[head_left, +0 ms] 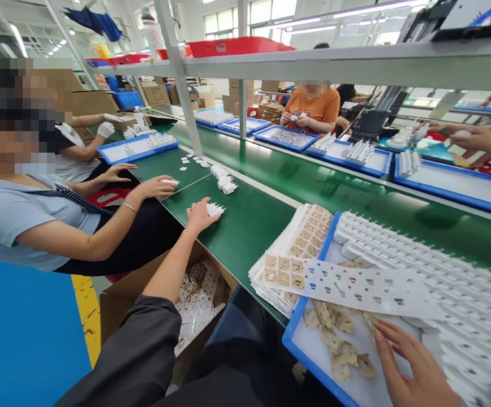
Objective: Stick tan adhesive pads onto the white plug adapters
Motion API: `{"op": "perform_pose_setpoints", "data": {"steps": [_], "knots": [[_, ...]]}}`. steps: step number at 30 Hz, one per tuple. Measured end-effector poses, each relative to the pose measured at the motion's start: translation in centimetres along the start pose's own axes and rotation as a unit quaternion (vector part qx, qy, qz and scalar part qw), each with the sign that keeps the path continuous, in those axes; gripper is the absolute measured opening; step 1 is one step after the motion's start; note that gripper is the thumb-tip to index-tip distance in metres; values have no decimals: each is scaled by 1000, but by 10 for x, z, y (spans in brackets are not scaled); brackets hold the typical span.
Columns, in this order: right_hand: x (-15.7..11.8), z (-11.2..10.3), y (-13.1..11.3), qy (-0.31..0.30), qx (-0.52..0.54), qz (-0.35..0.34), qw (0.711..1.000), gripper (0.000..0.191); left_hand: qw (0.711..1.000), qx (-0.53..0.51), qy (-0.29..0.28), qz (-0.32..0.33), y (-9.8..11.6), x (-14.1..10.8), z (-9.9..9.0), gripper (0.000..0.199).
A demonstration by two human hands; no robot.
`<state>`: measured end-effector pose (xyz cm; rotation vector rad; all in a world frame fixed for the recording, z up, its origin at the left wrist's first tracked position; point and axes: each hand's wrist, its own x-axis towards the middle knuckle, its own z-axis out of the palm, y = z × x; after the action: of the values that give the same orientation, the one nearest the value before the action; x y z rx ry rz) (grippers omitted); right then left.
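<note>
My left hand (199,218) reaches across the green table with its fingers curled round white plastic pronged pieces (215,210), which look like plug housings. More of these white pieces (227,185) stand in a short row just beyond. At the lower right, my right hand (415,367) is over a blue-rimmed tray (290,333), thumb and fingertips together at a tan paper scrap (370,320). Above it lies a white backing sheet (351,285) with tan stickers left at one end. Curled tan scraps (347,359) lie in the tray, beside long rows of white pronged pieces (402,243).
A stack of sticker sheets (311,229) sits against the tray. A cardboard box (122,308) of waste sheets stands below the table edge. At left, a co-worker's hand (158,186) holds a white piece. A shelf post (181,90) rises beyond the loose pieces.
</note>
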<state>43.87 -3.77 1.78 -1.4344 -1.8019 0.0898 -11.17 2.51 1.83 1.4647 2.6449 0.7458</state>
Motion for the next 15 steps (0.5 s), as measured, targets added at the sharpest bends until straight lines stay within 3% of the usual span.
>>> {"op": "perform_pose_setpoints", "data": {"steps": [4,7,10,15], "knots": [[-5,0,-5,-12,-28,-37,999,36,1000,-14,10,-3,-3,2,-9,72],[-6,-1,-11,-16,-21,-44,999,31,999,-46,16,22,14,-6,-10,73],[-5,-2,-17,-25,-14,-49,998,26,988,-105,-53,102,54,-30,0,55],[-4,-2,-24,-37,-5,-58,998,21,926,-150,-220,269,134,-84,27,44]]}}
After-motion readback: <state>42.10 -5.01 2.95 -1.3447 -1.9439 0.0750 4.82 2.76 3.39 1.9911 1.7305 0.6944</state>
